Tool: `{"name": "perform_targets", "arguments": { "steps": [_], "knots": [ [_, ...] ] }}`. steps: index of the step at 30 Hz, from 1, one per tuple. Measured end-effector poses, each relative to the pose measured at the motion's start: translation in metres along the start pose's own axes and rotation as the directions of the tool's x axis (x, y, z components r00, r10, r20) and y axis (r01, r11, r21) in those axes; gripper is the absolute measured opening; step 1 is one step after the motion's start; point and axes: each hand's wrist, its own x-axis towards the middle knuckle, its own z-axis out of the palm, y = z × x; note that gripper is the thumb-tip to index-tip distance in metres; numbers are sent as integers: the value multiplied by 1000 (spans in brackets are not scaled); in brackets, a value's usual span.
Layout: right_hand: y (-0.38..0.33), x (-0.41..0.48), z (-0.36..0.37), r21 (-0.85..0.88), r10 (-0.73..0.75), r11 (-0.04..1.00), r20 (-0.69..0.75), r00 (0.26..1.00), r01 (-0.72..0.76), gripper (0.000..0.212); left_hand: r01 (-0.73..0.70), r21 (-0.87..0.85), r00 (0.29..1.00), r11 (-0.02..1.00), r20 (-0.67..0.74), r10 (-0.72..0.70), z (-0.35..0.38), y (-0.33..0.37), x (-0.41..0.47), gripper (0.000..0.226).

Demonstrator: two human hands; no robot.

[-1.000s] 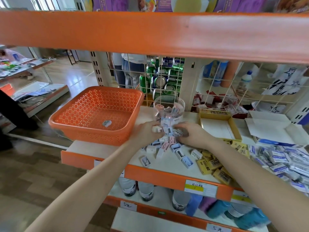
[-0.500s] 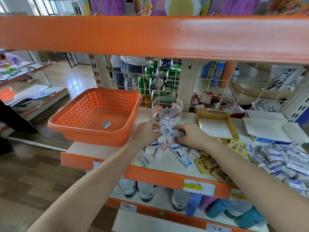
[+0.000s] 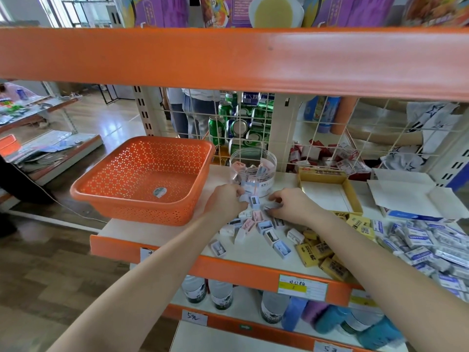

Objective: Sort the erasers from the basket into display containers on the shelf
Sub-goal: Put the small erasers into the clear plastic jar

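Small pastel erasers (image 3: 256,224) in pink, blue and white lie in a loose pile on the white shelf (image 3: 256,250). My left hand (image 3: 224,200) grips several of them at the pile's far edge, one blue eraser (image 3: 254,201) sticking out by its fingertips. My right hand (image 3: 289,204) pinches an eraser from the pile beside it. Just behind both hands stands a clear round jar (image 3: 252,171) holding several pastel erasers. The orange basket (image 3: 142,179) at the left holds no erasers.
An open yellow cardboard box (image 3: 330,191) stands right of the jar, with yellow erasers (image 3: 327,252) in front of it. Blue-and-white erasers (image 3: 426,240) and an open white box (image 3: 416,199) fill the right. An orange beam (image 3: 228,59) hangs overhead; wire mesh (image 3: 319,130) closes the back.
Both hands shifted a little toward the jar while picking among the pastel erasers. The camera tilted slightly upward.
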Motion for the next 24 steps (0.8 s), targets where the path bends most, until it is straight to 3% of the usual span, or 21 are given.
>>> {"name": "perform_targets", "arguments": {
  "steps": [4,16,20,24],
  "knots": [
    [1,-1,1,12,-12,1000,-14,1000,12,47,3,-4,1000,1000,25,-3,-3,-5,0,29],
    [-2,1,4,75,-116,990,-96,989,123,44,-47,54,997,997,68,43,-5,-12,1,33],
    [0,2,8,89,-131,986,-100,986,140,46,-79,113,997,990,36,75,-3,-11,2,27],
    [4,2,8,182,-165,964,-169,972,196,44,-70,46,998,996,7,70,-4,-13,3,24]
  ]
}}
